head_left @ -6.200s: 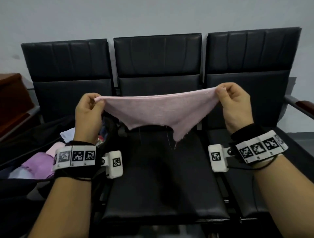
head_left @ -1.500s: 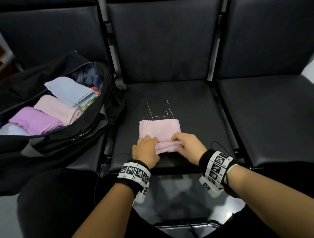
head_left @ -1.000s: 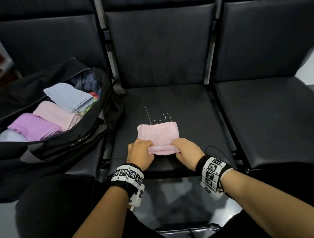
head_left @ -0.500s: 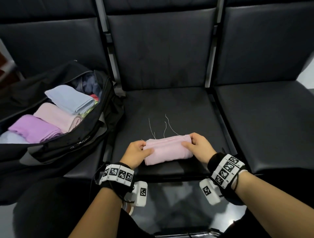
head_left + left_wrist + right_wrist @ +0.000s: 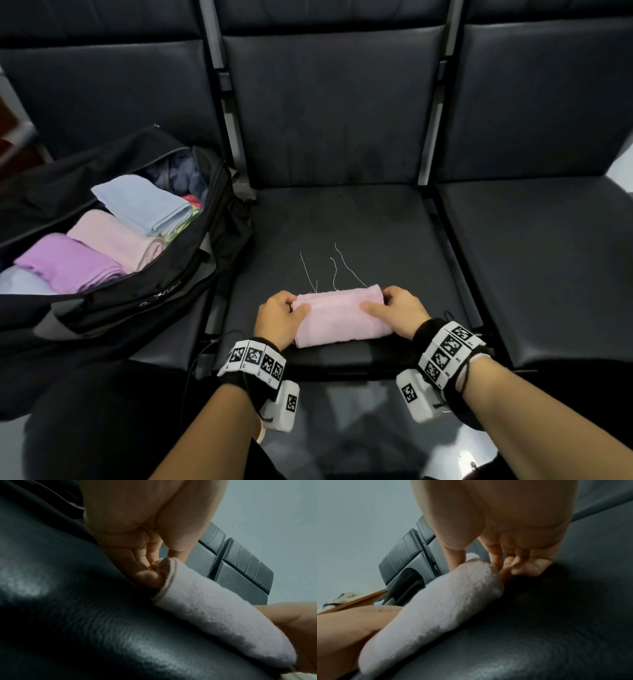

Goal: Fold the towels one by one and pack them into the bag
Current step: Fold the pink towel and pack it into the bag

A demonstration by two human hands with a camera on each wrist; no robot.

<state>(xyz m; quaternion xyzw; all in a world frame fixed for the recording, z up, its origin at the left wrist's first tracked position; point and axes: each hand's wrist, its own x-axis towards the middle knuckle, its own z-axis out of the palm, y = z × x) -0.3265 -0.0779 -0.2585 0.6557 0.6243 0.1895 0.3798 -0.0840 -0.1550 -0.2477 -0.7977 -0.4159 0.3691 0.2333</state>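
A folded pink towel lies near the front edge of the middle black seat, loose threads trailing behind it. My left hand pinches its left end, thumb on top and fingers tucked beneath. At the other end my right hand grips likewise, thumb across the top. The open black bag sits on the left seat.
Inside the bag lie folded towels: a light blue one, a pale pink one and a purple one. The right seat is bare. Metal posts separate the chair backs.
Since a second ago the towel was folded over once more into a narrower bundle. Both hands moved from its near edge out to its two ends.
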